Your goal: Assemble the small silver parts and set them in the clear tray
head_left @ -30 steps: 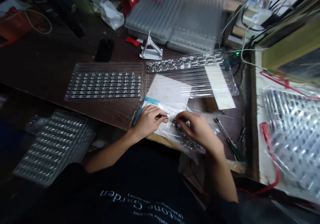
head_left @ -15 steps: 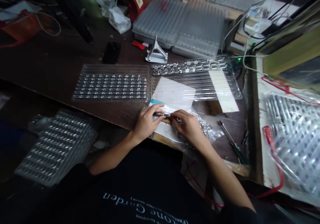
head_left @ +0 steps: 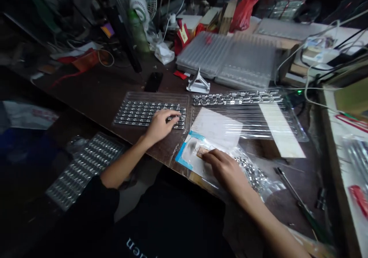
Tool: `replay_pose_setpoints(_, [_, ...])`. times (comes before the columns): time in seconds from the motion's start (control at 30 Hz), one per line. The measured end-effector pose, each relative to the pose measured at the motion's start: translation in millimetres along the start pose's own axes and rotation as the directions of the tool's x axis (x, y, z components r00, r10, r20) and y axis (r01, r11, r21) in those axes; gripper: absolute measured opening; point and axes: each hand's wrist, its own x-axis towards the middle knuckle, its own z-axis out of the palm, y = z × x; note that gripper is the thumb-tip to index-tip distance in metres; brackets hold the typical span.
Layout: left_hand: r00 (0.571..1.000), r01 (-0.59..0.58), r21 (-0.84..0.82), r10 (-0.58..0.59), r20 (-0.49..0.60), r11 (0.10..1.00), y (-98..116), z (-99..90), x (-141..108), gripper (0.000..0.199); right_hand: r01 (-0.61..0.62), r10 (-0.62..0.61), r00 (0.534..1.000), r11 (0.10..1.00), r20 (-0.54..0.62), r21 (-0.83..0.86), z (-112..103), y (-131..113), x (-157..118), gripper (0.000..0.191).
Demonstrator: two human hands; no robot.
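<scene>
My left hand (head_left: 162, 124) is bent over a clear plastic tray (head_left: 151, 97) holding neat rows of small metal parts, its fingertips at the right end of the rows. Whether those fingers hold a part is hidden. My right hand (head_left: 221, 170) presses on a clear plastic bag (head_left: 253, 175) of loose metal parts, close to a small tan piece (head_left: 202, 152). Under that bag lies a blue-edged white sheet (head_left: 184, 158). A white card (head_left: 215, 127) overlaps a second clear tray (head_left: 244, 120), which has a line of metal parts along its far side.
A white strip (head_left: 280, 129) lies on the second tray. A screwdriver (head_left: 299, 204) lies at right. Behind stand a white phone stand (head_left: 198, 83), a black phone (head_left: 153, 81), stacked plastic cases (head_left: 227, 60) and a fan (head_left: 136, 1). A filled tray (head_left: 86, 170) sits lower left.
My left hand has moved away from my right hand, left to the tray of rows. My right hand stays on the bag. The view has swung up, showing more of the bench behind.
</scene>
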Motion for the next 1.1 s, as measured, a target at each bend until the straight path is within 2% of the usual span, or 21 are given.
replay_pose_setpoints(0.1, [0.999,0.04,0.026,-0.04,-0.011,0.999,-24,-9.5,39,0.015,0.005,-0.003,0.999,0.997,0.034,-0.072,-1,-5,1,0.038])
replay_pose_setpoints(0.23, [0.994,0.064,0.047,-0.068,0.091,0.997,-41,4.6,73,0.012,0.011,-0.011,0.999,1.0,0.036,0.001,-3,-4,1,0.041])
replay_pose_setpoints(0.4, [0.983,-0.005,0.197,-0.031,0.18,0.98,-48,26.9,86,0.01,0.001,0.015,0.991,0.993,-0.131,0.118,-14,12,-9,0.036])
replay_pose_setpoints(0.43, [0.982,-0.018,0.226,-0.026,0.187,0.974,-48,28.2,87,0.009,-0.011,0.029,0.989,0.992,-0.145,0.123,-18,15,-12,0.033])
replay_pose_setpoints(0.5, [0.978,-0.04,0.283,-0.021,0.209,0.958,-49,26.8,89,0.009,-0.043,0.056,0.993,0.992,-0.101,0.121,-26,22,-17,0.029])
replay_pose_setpoints(0.63, [0.955,-0.108,0.42,-0.023,0.295,0.901,-46,16.4,94,0.012,-0.143,0.134,0.987,0.984,0.086,0.103,-39,28,-26,0.019])
replay_pose_setpoints(0.77, [0.946,-0.152,0.481,-0.014,0.324,0.864,-36,14.9,99,0.014,-0.211,0.195,0.968,0.974,0.16,0.086,-40,25,-30,0.017])
replay_pose_setpoints(0.9, [0.952,-0.172,0.416,0.042,0.305,0.893,-18,31.4,105,0.016,-0.201,0.185,0.964,0.977,0.19,0.07,-38,20,-30,0.018])
replay_pose_setpoints(1.1, [0.953,-0.142,0.38,0.023,0.301,0.914,-3,57.5,116,0.006,-0.188,0.16,0.969,0.971,0.187,0.146,-37,23,-31,0.02])
